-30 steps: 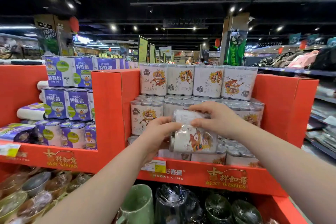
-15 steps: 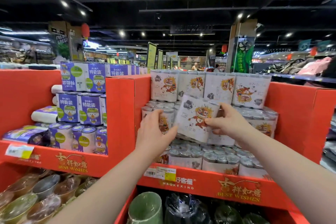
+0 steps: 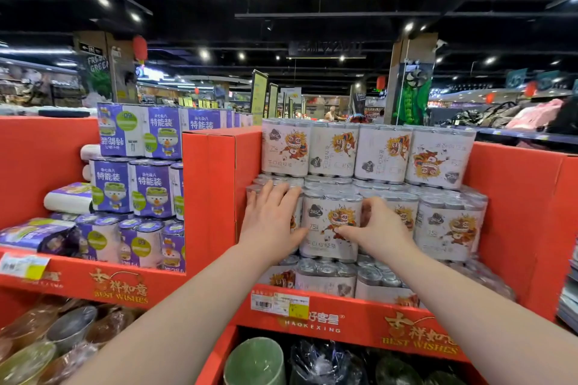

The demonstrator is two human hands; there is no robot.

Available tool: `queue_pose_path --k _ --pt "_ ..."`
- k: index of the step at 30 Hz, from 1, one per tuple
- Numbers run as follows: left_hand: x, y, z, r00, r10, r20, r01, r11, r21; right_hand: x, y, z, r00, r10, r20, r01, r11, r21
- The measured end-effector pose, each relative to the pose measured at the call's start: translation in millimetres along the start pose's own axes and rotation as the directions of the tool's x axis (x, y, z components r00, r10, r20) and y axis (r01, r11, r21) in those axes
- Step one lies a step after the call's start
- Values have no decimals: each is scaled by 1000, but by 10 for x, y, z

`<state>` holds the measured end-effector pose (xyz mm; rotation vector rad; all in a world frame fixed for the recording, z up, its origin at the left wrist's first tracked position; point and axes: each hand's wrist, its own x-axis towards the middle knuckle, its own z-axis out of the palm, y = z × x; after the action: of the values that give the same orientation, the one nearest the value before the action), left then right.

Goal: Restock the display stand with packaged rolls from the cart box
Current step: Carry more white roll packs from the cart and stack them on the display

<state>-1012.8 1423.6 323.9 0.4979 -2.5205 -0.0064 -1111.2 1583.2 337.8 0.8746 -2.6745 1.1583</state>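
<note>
Placement is all but done: the pack of rolls (image 3: 330,228), tilted in mid-air between the hands half a second ago, now stands upright in the middle tier of the red display stand (image 3: 215,197), flush with its neighbours and below the upper row (image 3: 369,150). The left hand (image 3: 272,222) lies flat with straight fingers against the pack's left edge, squaring it. The right hand (image 3: 375,228) curls thumb and fingers round the right edge, gripping it. This unit looks stocked, so the likely next call is to let go and fetch another from the cart box, which is out of view. Glossy shrink film wraps short white cylinders with crinkled silvery tops and a lion-dance print; the stand is matt corrugated card. Purple packs (image 3: 134,187) fill the bay alongside.
</note>
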Motion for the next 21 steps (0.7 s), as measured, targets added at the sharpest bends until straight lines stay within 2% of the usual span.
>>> queue_pose_path --k 4,21 --pt "-9 -33 13 1000 17 19 -18 1000 19 8 26 55 997 -13 -81 8 998 -56" --pt "-115 -86 -6 991 110 75 -113 993 29 -145 -157 140 984 118 -132 -138 978 -155"
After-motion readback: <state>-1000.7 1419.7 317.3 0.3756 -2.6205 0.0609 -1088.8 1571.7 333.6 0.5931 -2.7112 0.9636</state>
